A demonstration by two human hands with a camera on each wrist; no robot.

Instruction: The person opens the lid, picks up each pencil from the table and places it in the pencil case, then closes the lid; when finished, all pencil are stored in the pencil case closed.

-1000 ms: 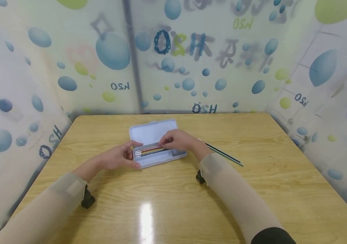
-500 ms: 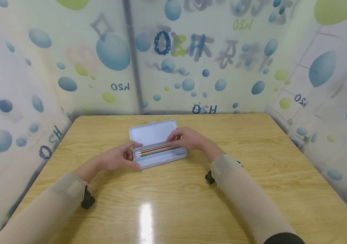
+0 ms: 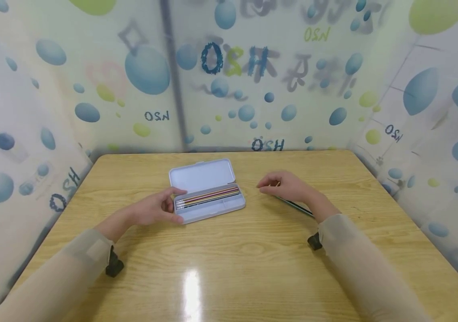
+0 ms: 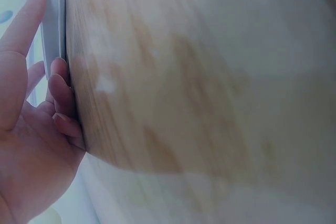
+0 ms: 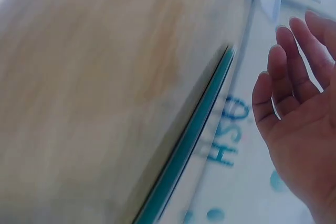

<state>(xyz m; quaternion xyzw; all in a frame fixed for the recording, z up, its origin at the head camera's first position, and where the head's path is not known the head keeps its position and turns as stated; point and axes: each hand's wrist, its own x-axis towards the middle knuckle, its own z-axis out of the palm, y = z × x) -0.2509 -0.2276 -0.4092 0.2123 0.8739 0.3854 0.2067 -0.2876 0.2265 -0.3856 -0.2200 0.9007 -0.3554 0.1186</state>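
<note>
A pale blue pencil case [image 3: 212, 211] lies on the table with its lid [image 3: 202, 175] folded back. Several pencils [image 3: 208, 197] in different colours lie side by side in its rear compartment. My left hand [image 3: 154, 206] holds the case's left end, thumb at the front corner and index finger at the back. To the right of the case, my right hand [image 3: 287, 185] hovers over pencils on the table and holds nothing; its fingers are loosely bent. The right wrist view shows a green pencil [image 5: 184, 150] below that hand, with a dark one along it, partly hidden.
The wooden table [image 3: 229, 264] has a bright light reflection near its front. Patterned walls [image 3: 229, 89] enclose its back and both sides. A front compartment [image 3: 200, 212] of the case runs before the pencils.
My right hand has left the pencils inside the case and moved right, over the pencils on the table. The left hand has stayed at the case's left end.
</note>
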